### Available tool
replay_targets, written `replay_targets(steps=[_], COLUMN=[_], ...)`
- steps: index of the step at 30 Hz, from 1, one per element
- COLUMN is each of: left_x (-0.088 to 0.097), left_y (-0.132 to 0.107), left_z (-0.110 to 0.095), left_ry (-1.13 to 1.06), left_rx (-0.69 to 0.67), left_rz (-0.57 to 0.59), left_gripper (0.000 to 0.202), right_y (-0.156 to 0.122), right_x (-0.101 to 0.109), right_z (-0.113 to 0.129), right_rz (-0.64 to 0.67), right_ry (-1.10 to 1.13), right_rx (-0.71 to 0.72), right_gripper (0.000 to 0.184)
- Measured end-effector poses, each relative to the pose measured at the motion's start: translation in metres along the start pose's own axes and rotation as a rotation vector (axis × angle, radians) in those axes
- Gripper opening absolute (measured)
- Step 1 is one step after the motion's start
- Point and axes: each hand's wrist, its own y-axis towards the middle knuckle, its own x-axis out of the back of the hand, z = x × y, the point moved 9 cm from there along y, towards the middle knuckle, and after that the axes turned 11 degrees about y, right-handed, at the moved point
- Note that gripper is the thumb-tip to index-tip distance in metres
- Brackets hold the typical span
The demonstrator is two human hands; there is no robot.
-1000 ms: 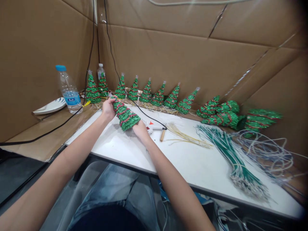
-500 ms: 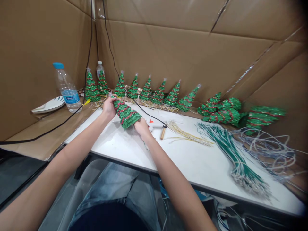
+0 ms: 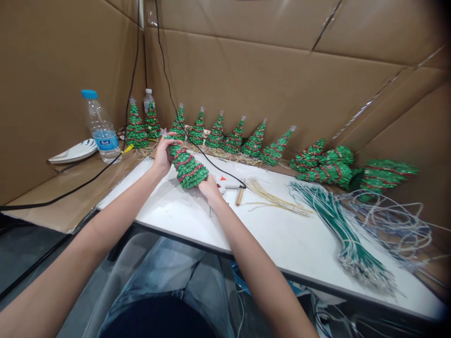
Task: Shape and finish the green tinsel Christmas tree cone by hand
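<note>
A small green tinsel Christmas tree (image 3: 188,166) with red garland is held tilted above the white table, its tip up and to the left. My left hand (image 3: 164,152) is closed around the upper part, fingers over the top and a clear star (image 3: 164,132) showing beside them. At the wide base, my right hand (image 3: 208,188) grips the tree from below, with its fingers hidden inside or behind the bottom. A thin dark wire (image 3: 210,211) hangs beneath the right hand.
Several similar trees (image 3: 215,131) line the back, with more lying at right (image 3: 326,173). A glue gun (image 3: 230,186), a wooden-handled tool (image 3: 239,196), yellowish wires (image 3: 275,197) and a green wire bundle (image 3: 338,225) lie on the table (image 3: 268,234). A water bottle (image 3: 107,141) stands left.
My left hand has shifted its fingers over the tree's top, and the star now shows beside them. The tree stays tilted, and my right hand remains at its base.
</note>
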Motion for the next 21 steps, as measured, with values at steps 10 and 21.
replay_targets(steps=[10,21], left_x=[0.001,0.009], left_y=[-0.007,-0.002], left_z=[0.011,0.004], left_ry=[-0.145,-0.139], left_rx=[-0.016,-0.04], left_rz=[-0.15,-0.191], left_gripper=[0.01,0.013], right_y=[-0.004,-0.009], right_x=[0.009,-0.001], right_z=[-0.007,-0.003], right_rz=[-0.11,-0.079], right_ry=[-0.074,-0.067], right_rx=[-0.093,-0.092], right_gripper=[0.022,0.018])
